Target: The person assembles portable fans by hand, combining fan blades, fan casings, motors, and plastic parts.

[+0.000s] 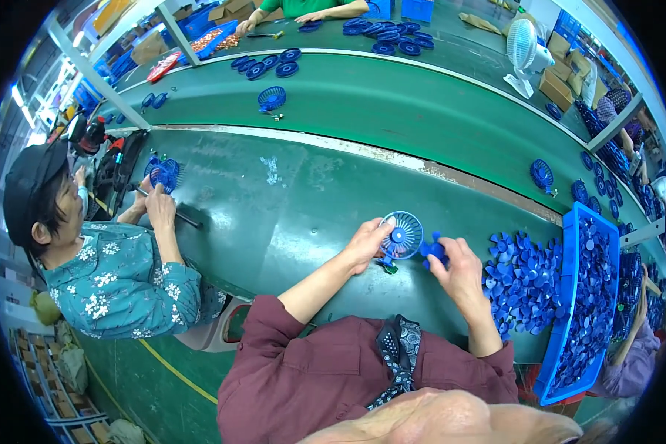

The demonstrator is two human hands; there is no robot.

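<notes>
Over the green worktable, my left hand (366,246) is closed on the rim of a round blue fan housing (402,235) with radial ribs. A small green part (387,266) hangs below the housing, by my left fingers. Just to its right, a small blue fan blade (436,251) is pinched in my right hand (461,268), apart from the housing. Beside my right hand lies a loose pile of blue fan blades (524,277) on the tabletop.
A blue plastic bin (570,296) full of blue parts stands at the right. Beyond the table runs a green conveyor belt (392,111) carrying fan housings (271,98). At the left a co-worker (118,274) handles another housing (164,174). A white desk fan (522,52) stands far right.
</notes>
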